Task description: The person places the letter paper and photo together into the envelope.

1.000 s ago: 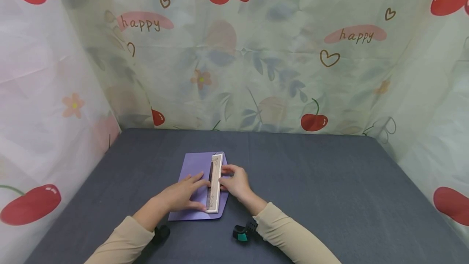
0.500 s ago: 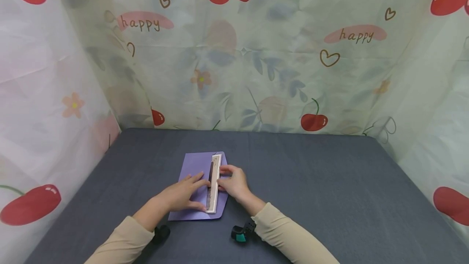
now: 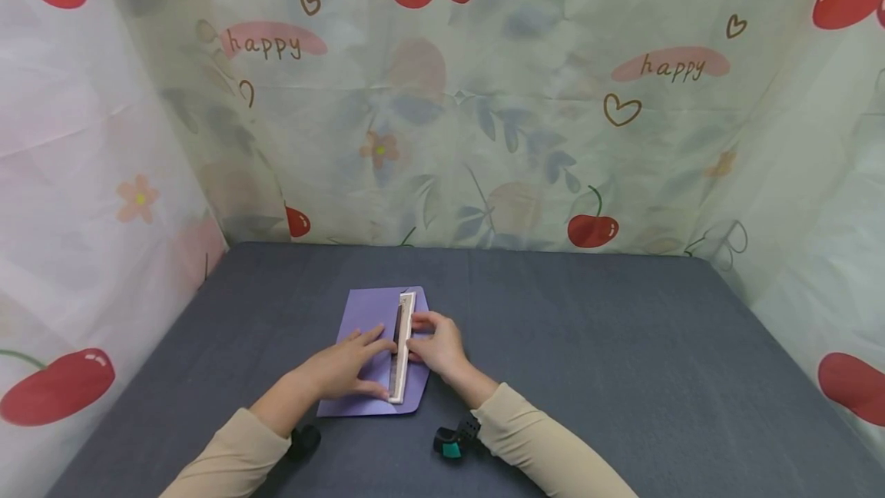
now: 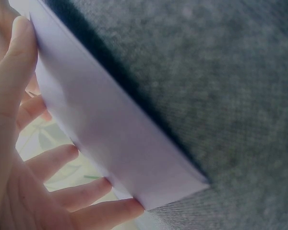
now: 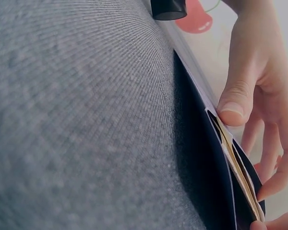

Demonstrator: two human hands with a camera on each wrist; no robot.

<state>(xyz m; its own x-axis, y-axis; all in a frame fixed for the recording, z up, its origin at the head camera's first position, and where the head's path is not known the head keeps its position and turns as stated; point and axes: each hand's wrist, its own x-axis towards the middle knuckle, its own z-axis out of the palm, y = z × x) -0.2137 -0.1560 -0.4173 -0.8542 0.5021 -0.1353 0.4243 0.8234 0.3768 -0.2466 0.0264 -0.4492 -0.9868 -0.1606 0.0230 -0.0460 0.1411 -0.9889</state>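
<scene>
A purple envelope [image 3: 369,306] lies on the dark table, its opening toward the right. A white-bordered printed card [image 3: 405,344] sticks partly out of that opening. My left hand [image 3: 343,366] rests on the envelope with spread, straight fingers. The left wrist view shows these fingers [image 4: 67,201] along the envelope's edge [image 4: 105,124]. My right hand [image 3: 440,346] pinches the card's right edge with thumb and fingertips. In the right wrist view, layered edges [image 5: 240,167] show inside the opening, and the left thumb [image 5: 233,108] presses the envelope from above.
A dark grey cloth covers the table [image 3: 588,352]. Black camera mounts sit under the left wrist [image 3: 304,443] and the right wrist [image 3: 452,443]. A printed curtain [image 3: 484,137] closes off the back and sides.
My right hand has moved slightly left, and the visible strip of the card has become narrower. The left hand and the envelope have stayed in place.
</scene>
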